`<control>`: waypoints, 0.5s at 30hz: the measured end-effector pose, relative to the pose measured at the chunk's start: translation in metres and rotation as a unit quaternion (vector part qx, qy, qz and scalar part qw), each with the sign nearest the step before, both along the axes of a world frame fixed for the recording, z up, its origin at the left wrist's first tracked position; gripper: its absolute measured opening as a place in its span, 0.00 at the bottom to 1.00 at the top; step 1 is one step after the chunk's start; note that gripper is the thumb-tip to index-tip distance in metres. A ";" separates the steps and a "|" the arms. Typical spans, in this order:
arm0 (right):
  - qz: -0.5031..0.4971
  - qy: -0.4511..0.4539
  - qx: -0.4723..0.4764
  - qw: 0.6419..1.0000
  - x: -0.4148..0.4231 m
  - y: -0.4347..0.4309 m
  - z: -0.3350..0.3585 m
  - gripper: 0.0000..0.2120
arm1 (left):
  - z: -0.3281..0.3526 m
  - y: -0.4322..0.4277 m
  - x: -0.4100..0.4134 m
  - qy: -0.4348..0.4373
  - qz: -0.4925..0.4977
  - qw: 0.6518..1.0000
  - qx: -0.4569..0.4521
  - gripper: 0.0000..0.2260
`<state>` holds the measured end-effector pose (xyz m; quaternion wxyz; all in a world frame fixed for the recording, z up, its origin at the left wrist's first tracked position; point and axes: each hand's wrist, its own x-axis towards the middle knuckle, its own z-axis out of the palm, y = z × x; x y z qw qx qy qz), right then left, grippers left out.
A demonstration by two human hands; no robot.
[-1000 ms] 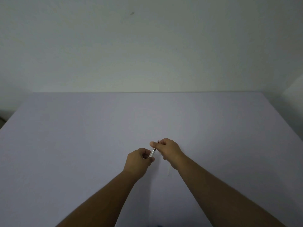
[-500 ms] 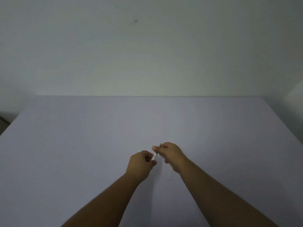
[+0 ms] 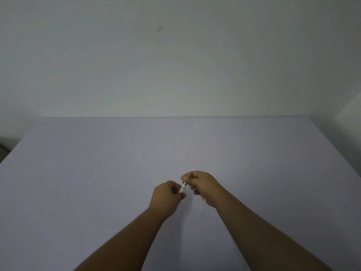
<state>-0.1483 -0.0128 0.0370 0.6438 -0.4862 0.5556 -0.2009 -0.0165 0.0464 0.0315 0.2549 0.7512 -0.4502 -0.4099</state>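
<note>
Both my hands meet above the middle of a pale lilac table (image 3: 97,182). My left hand (image 3: 166,195) curls its fingers round the lower end of a thin silvery pen (image 3: 183,187). My right hand (image 3: 204,185) pinches the pen's upper, darker tip with thumb and fingers. The pen slants up to the right between the two hands. A thin pale stick with a yellowish end (image 3: 202,206) shows below my right hand; whether it lies on the table or hangs from the hand I cannot tell.
A plain whitish wall (image 3: 175,65) rises behind the table's far edge. The table's left and right edges slope off at the sides of the view, with a dark gap at the far left (image 3: 3,147).
The hands and the pen have stayed together with only small shifts. The view tilted slightly, so the table's far edge sits a little lower in the picture.
</note>
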 end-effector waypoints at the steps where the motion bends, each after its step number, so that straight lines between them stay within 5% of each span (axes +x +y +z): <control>1: -0.001 0.016 -0.004 1.000 0.000 0.000 0.000 0.08 | 0.000 0.000 -0.001 -0.003 -0.005 1.000 0.001 0.04; 4: -0.003 0.098 -0.016 0.995 0.003 -0.001 0.000 0.16 | 0.001 0.002 -0.003 -0.009 -0.011 1.000 0.004 0.04; 8: -0.009 0.013 -0.005 1.000 0.000 -0.002 0.000 0.08 | 0.002 -0.001 -0.001 -0.002 -0.002 1.000 0.001 0.04; 13: 0.007 0.126 -0.032 0.991 0.001 -0.004 0.003 0.20 | 0.002 0.000 -0.004 -0.008 -0.015 1.000 0.006 0.04; 15: 0.007 0.075 -0.016 0.997 -0.001 -0.003 0.003 0.15 | 0.002 -0.001 -0.003 0.004 -0.006 1.000 0.006 0.04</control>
